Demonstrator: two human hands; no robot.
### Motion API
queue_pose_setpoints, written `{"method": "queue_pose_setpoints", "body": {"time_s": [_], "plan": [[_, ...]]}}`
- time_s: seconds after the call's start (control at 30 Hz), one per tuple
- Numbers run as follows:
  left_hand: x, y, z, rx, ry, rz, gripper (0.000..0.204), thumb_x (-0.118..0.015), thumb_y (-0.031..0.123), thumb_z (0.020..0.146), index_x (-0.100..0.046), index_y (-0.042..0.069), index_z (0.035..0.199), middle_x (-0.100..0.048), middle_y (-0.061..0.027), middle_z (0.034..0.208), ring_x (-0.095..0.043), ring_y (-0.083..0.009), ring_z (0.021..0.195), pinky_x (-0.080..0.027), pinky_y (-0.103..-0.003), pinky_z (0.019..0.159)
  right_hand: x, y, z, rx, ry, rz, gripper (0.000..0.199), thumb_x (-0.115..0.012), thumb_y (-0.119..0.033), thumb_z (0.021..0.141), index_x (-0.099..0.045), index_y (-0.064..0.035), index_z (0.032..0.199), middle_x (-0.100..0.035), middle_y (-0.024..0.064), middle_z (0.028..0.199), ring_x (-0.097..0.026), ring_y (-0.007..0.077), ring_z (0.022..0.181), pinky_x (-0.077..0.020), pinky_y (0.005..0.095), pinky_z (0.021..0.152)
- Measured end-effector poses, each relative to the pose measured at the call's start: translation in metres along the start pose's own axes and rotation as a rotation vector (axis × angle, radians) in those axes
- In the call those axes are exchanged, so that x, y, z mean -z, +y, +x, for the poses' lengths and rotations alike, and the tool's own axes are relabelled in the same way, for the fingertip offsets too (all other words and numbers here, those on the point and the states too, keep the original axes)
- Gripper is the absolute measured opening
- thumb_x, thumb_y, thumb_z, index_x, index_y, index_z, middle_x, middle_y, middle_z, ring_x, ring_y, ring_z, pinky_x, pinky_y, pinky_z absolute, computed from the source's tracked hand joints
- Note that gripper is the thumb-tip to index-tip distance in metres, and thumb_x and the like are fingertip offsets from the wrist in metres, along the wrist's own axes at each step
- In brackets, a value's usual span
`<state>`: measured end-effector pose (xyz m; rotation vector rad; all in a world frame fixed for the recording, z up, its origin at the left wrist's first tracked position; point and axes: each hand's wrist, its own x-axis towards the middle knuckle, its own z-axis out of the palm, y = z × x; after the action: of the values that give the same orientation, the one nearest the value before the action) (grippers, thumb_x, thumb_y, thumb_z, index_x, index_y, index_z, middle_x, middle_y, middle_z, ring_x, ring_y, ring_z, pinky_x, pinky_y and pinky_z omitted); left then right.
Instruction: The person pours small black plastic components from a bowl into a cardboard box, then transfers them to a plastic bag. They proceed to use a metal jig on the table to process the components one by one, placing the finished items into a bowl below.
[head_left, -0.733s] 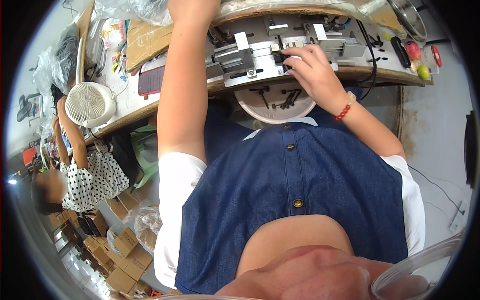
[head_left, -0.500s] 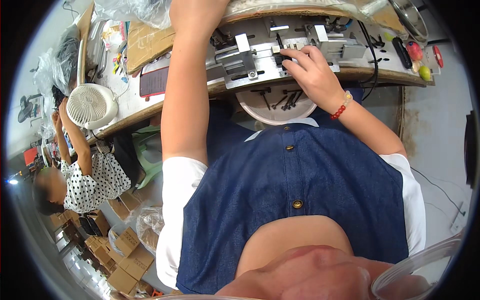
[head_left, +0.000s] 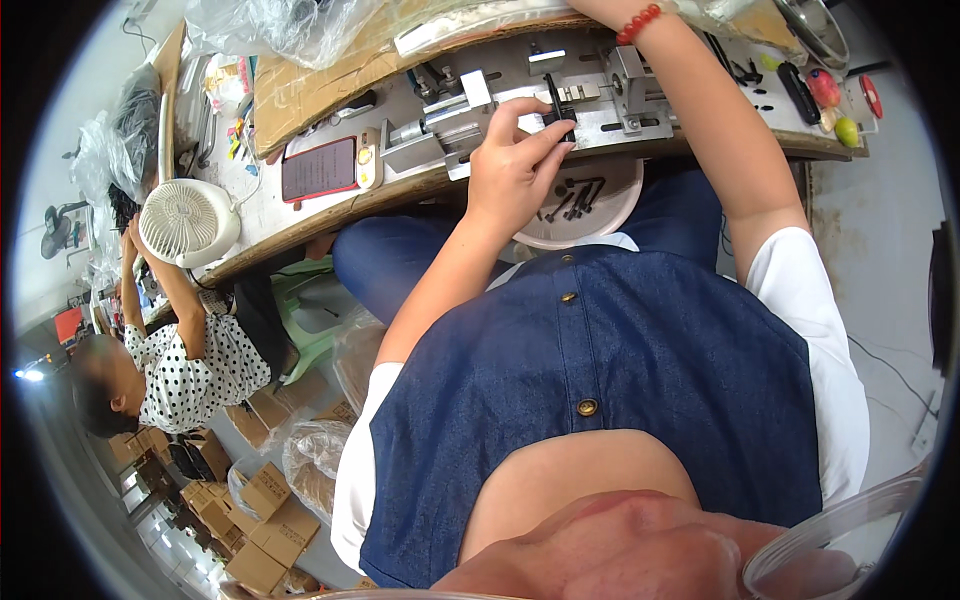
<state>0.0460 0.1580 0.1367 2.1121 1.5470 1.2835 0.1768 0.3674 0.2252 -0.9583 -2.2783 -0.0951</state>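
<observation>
At the metal jig (head_left: 440, 142) on the bench edge, my left hand (head_left: 507, 165) has its thumb and forefinger closed on a slim black part (head_left: 553, 95) in the middle of the jig. The part's exact kind cannot be made out. My right hand (head_left: 602, 8) reaches past the jig to the far side. A red beaded bracelet (head_left: 638, 23) circles that wrist, and the fingers are cut off by the upper edge. Beneath the bench edge, a pale bowl (head_left: 628, 205) holds several black rod-like pieces (head_left: 583, 196).
Left of the jig lie a phone (head_left: 318, 170) and a cardboard sheet (head_left: 300, 95). A white fan (head_left: 185, 222) stands farther left, near a co-worker in a dotted top (head_left: 215, 365). A black-handled tool (head_left: 800, 100) and a green fruit (head_left: 846, 132) lie at the right.
My left hand has come back from the far side to the black part in the jig. My right hand has left the jig and stretched to the far side.
</observation>
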Motion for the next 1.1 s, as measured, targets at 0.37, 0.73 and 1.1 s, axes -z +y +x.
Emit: {"method": "queue_pose_setpoints", "body": {"time_s": [0.37, 0.73, 1.1], "plan": [[-0.002, 0.001, 0.0, 0.027, -0.053, 0.086, 0.027, -0.077, 0.016, 0.089, -0.076, 0.015, 0.115, -0.07, -0.0055, 0.13, -0.075, -0.0249, 0.087, -0.062, -0.035, 0.072, 0.077, -0.054, -0.054, -0.302, -0.087, 0.722, 0.014, -0.071, -0.01, 0.086, -0.071, 0.0012, 0.093, -0.07, 0.0167, 0.087, -0.064, 0.0353, 0.08, -0.0533, 0.0449, 0.079], [0.072, -0.045, 0.154, -0.062, 0.134, 0.541, 0.029, -0.07, 0.011, 0.086, -0.072, 0.005, 0.115, -0.068, -0.0171, 0.11, -0.064, -0.0395, 0.105, -0.052, -0.048, 0.09, 0.039, -0.067, -0.158, 0.112, -0.137, 0.323, 0.02, -0.072, -0.006, 0.088, -0.066, -0.0044, 0.108, -0.065, 0.0077, 0.122, -0.058, 0.0298, 0.111, -0.051, 0.0401, 0.096], [0.08, -0.018, 0.155, 0.184, -0.061, 0.152, 0.019, -0.073, 0.017, 0.088, -0.073, 0.005, 0.103, -0.07, -0.0176, 0.095, -0.067, -0.038, 0.096, -0.053, -0.046, 0.082, 0.016, -0.062, -0.161, 0.23, -0.167, 0.145, 0.023, -0.062, -0.005, 0.081, -0.064, -0.0023, 0.104, -0.065, 0.0097, 0.125, -0.057, 0.0307, 0.107, -0.0541, 0.0376, 0.094]]}}
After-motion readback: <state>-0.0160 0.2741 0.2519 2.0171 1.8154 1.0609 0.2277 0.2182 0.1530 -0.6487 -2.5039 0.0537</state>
